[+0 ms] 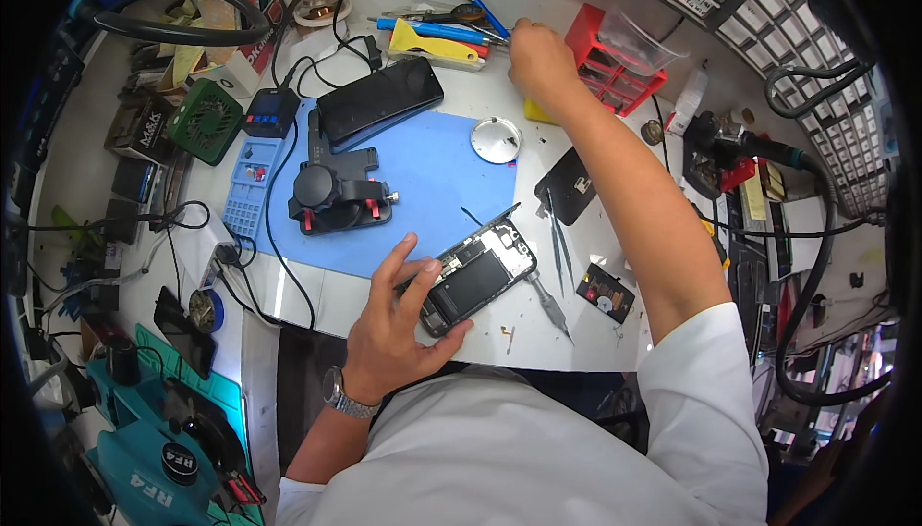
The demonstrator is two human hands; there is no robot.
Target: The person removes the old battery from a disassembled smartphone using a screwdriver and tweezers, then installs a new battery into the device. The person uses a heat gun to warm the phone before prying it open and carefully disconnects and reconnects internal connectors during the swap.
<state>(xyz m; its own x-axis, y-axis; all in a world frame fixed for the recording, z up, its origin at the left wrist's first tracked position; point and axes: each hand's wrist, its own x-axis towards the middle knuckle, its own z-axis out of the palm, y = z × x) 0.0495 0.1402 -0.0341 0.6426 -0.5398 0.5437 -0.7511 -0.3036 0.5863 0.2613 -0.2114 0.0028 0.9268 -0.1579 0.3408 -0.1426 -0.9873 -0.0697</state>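
My left hand [394, 324] grips an opened smartphone [473, 276] at its left end, fingers across its top and thumb along the near edge. The phone's back is off, baring a black battery and its board. At the far side of the bench, my right hand [540, 63] has its fingers curled by a blue pen-like tool [486, 13]; what they hold is hidden. Near the phone lie a grey screwdriver [549, 310], tweezers [559, 243], a black back cover [569, 188] and a small black phone part [605, 293] with screws on it.
A blue mat [432, 171] carries a black clamp holder [336, 195], a dark phone [379, 98] and a round metal dish [496, 140]. Beyond are a yellow scraper [432, 44] and a red drawer box [615, 70]. Cables cross the left; a teal microscope [154, 459] stands lower left.
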